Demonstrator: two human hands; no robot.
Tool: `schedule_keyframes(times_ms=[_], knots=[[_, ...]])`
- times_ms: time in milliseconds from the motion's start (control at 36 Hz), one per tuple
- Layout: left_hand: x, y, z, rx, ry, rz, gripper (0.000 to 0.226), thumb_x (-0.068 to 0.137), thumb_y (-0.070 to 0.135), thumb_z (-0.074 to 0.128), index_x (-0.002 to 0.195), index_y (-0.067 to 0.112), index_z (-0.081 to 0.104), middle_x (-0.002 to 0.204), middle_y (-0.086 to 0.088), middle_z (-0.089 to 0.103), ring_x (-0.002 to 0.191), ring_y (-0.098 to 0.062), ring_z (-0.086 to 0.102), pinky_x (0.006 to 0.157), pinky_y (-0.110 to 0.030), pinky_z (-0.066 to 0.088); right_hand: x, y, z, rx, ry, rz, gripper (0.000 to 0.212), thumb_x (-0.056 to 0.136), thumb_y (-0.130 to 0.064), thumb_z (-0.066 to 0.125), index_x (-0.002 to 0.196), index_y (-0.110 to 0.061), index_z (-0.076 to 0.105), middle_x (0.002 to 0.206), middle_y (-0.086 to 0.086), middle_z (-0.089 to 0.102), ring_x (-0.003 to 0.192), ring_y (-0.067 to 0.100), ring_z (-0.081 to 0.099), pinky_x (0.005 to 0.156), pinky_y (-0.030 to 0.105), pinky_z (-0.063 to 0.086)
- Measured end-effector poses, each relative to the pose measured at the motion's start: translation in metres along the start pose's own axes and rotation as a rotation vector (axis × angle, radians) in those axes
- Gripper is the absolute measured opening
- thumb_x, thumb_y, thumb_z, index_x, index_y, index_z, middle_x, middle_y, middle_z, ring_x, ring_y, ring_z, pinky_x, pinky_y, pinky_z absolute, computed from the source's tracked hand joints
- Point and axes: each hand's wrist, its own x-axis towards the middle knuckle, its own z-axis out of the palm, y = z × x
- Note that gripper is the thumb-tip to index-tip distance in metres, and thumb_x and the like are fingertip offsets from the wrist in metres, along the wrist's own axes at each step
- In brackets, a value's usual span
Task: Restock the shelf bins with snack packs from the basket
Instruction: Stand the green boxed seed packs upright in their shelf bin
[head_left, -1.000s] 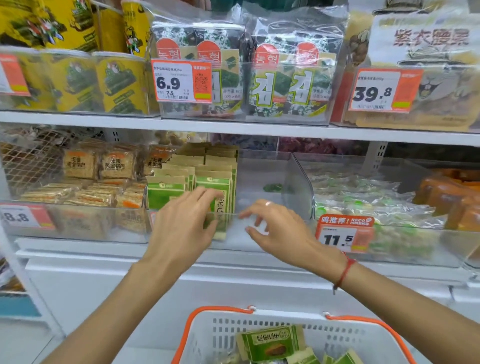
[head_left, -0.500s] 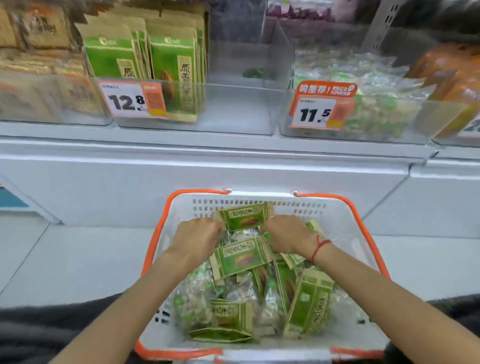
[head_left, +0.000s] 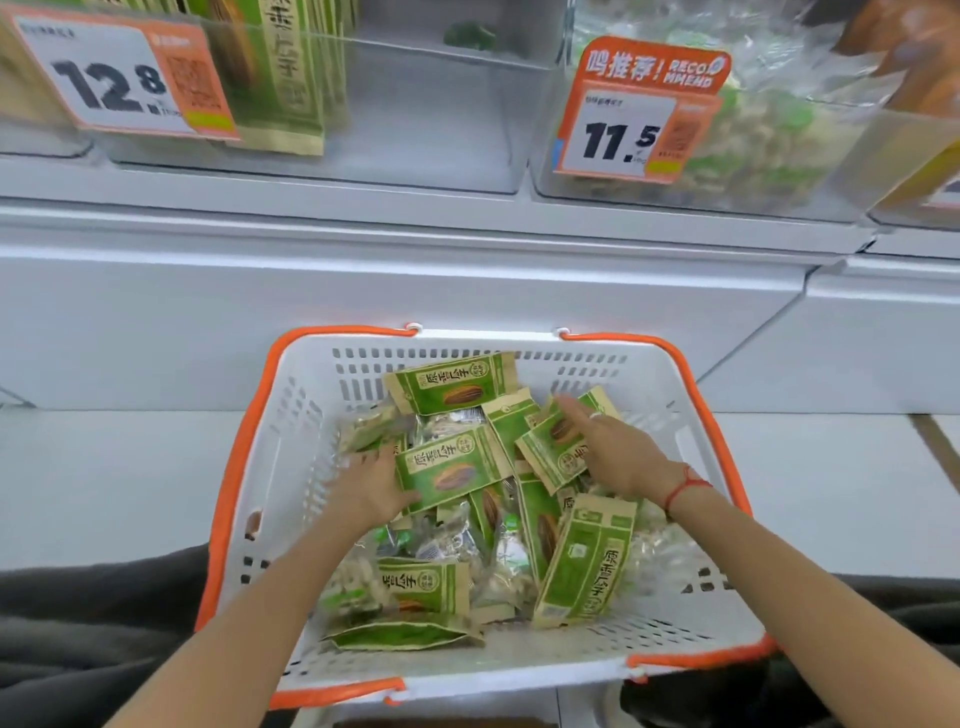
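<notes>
Reaching down from the shelf bins (head_left: 395, 156) into the basket (head_left: 291, 431), my hands now sort green packs: left hand (head_left: 371, 486) grips one pack (head_left: 449, 467); right hand (head_left: 621, 454), fingers spread, presses another (head_left: 553, 449). Next batch pending.

Both forearms bare, reaching forward and down from the lower corners, converging inward. Left hand (head_left: 375, 486) palm down, fingers hidden under a pack (head_left: 451, 467), thumb at its lower edge, gripping it. Right hand (head_left: 621, 457) angled inward, palm down, fingers (head_left: 574, 410) stretched straight and resting flat. Ring on one right finger; red cord around the right wrist.
</notes>
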Motion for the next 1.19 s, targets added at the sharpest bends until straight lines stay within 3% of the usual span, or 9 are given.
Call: schedule_keyframes(times_ms=[139,306,444,500,639,750,861,1028,1194], knots=[[0.001,0.002,0.009,0.060,0.093,-0.030,0.078,0.071,0.060,0.070,0.134,0.019,0.048,0.131,-0.003,0.056,0.126,-0.023,0.043,0.102,-0.036,0.036,0.008,-0.007,0.006,-0.193,-0.010,-0.026,0.088,0.081,0.008,0.047,0.153,-0.024,0.007,0.157,0.002,0.023,0.096,0.025,0.061,0.066,0.028,0.040],[-0.008,0.001,-0.003,-0.008,0.175,0.010,0.074,0.069,0.054,0.075,0.129,0.019,0.053,0.133,-0.002,0.054,0.125,-0.022,0.044,0.104,-0.036,0.036,0.025,-0.005,0.000,-0.419,0.042,0.003,0.060,0.085,-0.017,0.063,0.139,-0.023,0.038,0.138,0.003,0.047,0.124,0.025,0.045,0.097,0.035,0.039],[-0.024,0.008,-0.018,-0.221,0.105,0.035,0.051,0.079,0.040,0.073,0.120,0.021,0.048,0.118,0.000,0.062,0.097,-0.018,0.060,0.067,-0.020,0.041,0.020,0.004,-0.015,-0.494,0.109,0.087,0.050,0.085,-0.022,0.064,0.132,-0.016,0.047,0.142,0.009,0.039,0.133,0.028,0.031,0.106,0.037,0.031],[-0.026,0.007,-0.026,-0.333,0.061,0.024,0.047,0.079,0.034,0.075,0.117,0.020,0.050,0.122,0.006,0.054,0.106,-0.021,0.058,0.070,-0.023,0.040,0.014,0.008,-0.018,-0.492,0.103,0.082,0.045,0.086,-0.017,0.061,0.129,-0.018,0.048,0.143,0.011,0.040,0.135,0.029,0.030,0.109,0.039,0.028],[-0.031,0.004,-0.050,-0.791,-0.068,-0.091,0.049,0.076,0.009,0.077,0.120,0.015,0.056,0.100,0.002,0.061,0.087,-0.012,0.058,0.071,-0.018,0.045,-0.001,0.010,-0.029,-0.303,0.025,0.080,0.033,0.085,-0.013,0.056,0.115,-0.026,0.053,0.109,-0.003,0.066,0.108,0.019,0.059,0.107,0.033,0.027],[-0.035,0.002,-0.066,-0.865,-0.124,-0.128,0.028,0.084,0.027,0.070,0.110,0.017,0.065,0.111,-0.003,0.065,0.097,-0.016,0.059,0.085,-0.025,0.045,-0.004,0.005,-0.052,-0.012,-0.014,0.027,0.027,0.080,-0.018,0.068,0.106,-0.026,0.066,0.110,-0.005,0.066,0.103,0.015,0.061,0.087,0.029,0.049],[-0.041,0.008,-0.075,-1.006,-0.139,-0.139,0.026,0.086,0.036,0.065,0.104,0.017,0.065,0.109,-0.002,0.066,0.095,-0.014,0.058,0.092,-0.031,0.044,-0.007,-0.010,-0.080,0.215,-0.075,-0.071,0.025,0.077,-0.026,0.077,0.101,-0.023,0.073,0.092,-0.010,0.064,0.093,0.012,0.059,0.083,0.028,0.048],[-0.047,0.028,-0.076,-1.028,-0.168,-0.031,0.028,0.088,0.033,0.063,0.114,0.026,0.056,0.110,-0.001,0.067,0.097,-0.015,0.063,0.086,-0.030,0.050,-0.017,-0.053,-0.102,0.389,-0.180,-0.191,0.035,0.077,-0.032,0.077,0.111,-0.025,0.071,0.120,-0.009,0.065,0.117,0.014,0.055,0.108,0.037,0.036],[-0.053,0.048,-0.071,-1.039,-0.300,-0.020,0.075,0.061,0.059,0.075,0.125,0.023,0.058,0.123,0.000,0.064,0.117,-0.021,0.056,0.103,-0.038,0.043,-0.014,-0.081,-0.092,0.518,-0.008,-0.217,0.066,0.067,-0.028,0.085,0.124,-0.034,0.053,0.132,-0.007,0.054,0.123,0.015,0.047,0.108,0.039,0.037]])
